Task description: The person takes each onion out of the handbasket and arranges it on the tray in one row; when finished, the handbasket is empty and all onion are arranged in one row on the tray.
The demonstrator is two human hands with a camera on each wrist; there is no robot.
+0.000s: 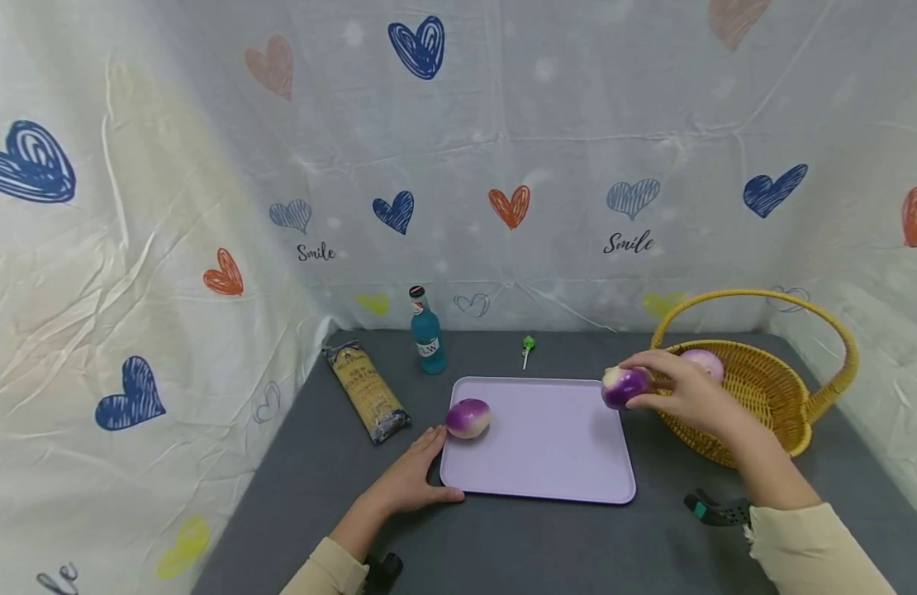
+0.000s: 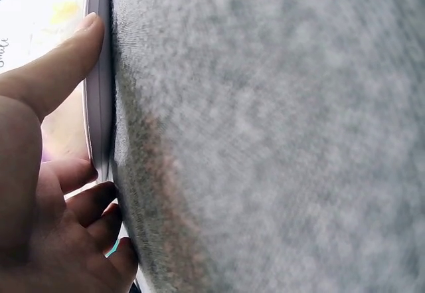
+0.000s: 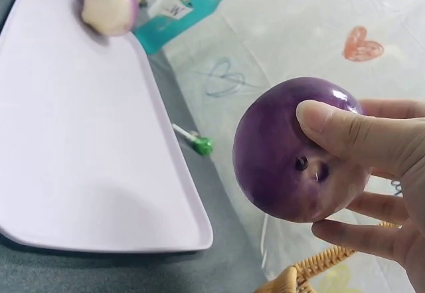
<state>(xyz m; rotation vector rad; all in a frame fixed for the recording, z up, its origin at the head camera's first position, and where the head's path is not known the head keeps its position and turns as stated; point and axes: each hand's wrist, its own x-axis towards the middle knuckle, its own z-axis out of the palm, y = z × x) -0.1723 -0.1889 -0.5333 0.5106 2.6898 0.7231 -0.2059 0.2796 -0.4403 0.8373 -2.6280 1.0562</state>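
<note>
And the right hand (image 1: 681, 392) grips a purple vegetable (image 1: 622, 387), right of centre, near tray (image 1: 548, 442) and basket (image 1: 767, 390); left hand (image 1: 415, 478), fingers spread, touches the tray's edge! Mid-transfer, seemingly; next likely calls for gentle lowering.

A: what've we got around this dark grey tabletop (image 1: 548, 545)?
B: we see creased whitish sheeting (image 1: 563, 99) on three sides, printed with scribbly hearts (image 1: 510, 208) and "Smile" lettering (image 1: 629, 242), kinda yellower on our left tbh

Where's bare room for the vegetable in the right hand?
Free: the lilac tray, right of the resting vegetable; gray table nearer than the tray, between the sleeves. Crowded: the tray's left edge, by that vegetable and the left hand.
</note>
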